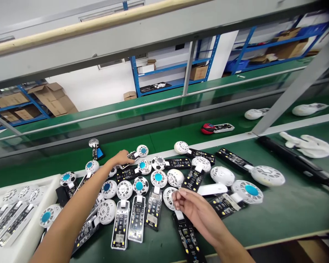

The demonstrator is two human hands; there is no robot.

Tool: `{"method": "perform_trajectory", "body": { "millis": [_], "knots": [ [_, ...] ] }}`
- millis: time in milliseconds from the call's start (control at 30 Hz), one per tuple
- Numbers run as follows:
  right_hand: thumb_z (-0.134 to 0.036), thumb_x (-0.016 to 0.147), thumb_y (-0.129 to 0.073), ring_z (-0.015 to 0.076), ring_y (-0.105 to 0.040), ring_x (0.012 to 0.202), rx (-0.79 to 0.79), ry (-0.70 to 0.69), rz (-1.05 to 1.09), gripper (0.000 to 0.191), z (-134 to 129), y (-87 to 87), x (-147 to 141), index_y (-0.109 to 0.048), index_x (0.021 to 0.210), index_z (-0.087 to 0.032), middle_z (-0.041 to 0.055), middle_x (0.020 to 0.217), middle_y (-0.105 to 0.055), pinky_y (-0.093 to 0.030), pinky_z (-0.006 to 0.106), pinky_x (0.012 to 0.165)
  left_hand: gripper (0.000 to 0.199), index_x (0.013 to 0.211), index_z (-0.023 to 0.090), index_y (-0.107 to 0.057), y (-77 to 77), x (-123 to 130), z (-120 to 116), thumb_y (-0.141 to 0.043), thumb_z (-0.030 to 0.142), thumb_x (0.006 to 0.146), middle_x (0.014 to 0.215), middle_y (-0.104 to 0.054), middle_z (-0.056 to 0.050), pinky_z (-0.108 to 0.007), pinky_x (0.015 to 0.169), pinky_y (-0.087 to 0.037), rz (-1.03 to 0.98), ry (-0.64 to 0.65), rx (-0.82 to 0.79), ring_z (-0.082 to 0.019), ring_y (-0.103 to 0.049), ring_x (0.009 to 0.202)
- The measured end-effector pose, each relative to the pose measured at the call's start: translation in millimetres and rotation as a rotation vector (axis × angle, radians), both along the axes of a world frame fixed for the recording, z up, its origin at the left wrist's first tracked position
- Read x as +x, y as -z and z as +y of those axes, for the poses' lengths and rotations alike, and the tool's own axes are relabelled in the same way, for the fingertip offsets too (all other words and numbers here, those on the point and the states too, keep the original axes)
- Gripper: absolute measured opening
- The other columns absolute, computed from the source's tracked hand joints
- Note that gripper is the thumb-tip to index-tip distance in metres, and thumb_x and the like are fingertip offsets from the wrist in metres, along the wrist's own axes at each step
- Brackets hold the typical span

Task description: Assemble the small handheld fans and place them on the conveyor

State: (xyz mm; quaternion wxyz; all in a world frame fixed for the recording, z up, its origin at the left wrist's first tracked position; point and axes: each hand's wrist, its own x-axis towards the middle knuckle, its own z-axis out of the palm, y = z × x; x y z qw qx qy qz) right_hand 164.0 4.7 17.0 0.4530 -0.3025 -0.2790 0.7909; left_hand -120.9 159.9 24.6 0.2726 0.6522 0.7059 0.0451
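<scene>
My left hand [121, 157] reaches to the far edge of the bench, its fingers closed around the board end of a handheld device [142, 150] with a round, vented white head and a blue disc. My right hand [194, 208] hovers at the front middle with fingers curled and fingertips together. Whatever may be between them is hidden. Right beside those fingertips is a white-headed device [189, 237] with a black circuit-board handle. Between my hands lie several similar devices, among them one with a football-patterned head [140, 185] and one with a clear-cased board [120, 226].
At left, a white foam tray [50, 190] holds several devices. A red-headed device [208, 128] lies on the green conveyor [159, 140]. To the right are a black power-tool-like bar [296, 160] and a white glove [309, 144]. A grey post [293, 84] rises from the bench edge.
</scene>
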Motion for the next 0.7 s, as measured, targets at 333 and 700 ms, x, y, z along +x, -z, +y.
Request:
{"method": "perform_trajectory", "body": {
  "millis": [333,700],
  "knots": [
    [-0.051,0.076,-0.060,0.0228,-0.057,0.100,0.281,0.173,-0.294,0.043,11,-16.7,-18,-0.059,0.107,-0.022,0.0086,0.107,-0.063,-0.045,0.035,0.084,0.038,0.093,0.016,-0.048,-64.0,71,-89,-0.063,0.042,0.071,0.075,-0.063,-0.002,-0.026,0.050,-0.048,-0.418,-0.070,0.158,-0.016,-0.062,0.057],
    [-0.060,0.072,-0.058,0.0272,-0.065,0.076,-0.033,0.177,-0.066,0.048,-6,-24.1,-53,-0.069,0.079,-0.014,0.0086,0.071,-0.070,-0.052,0.036,0.068,0.049,0.123,0.021,-0.043,-19.9,144,-200,-0.057,0.029,0.076,0.124,-0.055,-0.006,-0.036,0.097,-0.040,-0.632,-0.202,0.276,-0.022,-0.052,0.112]
  ]
}}
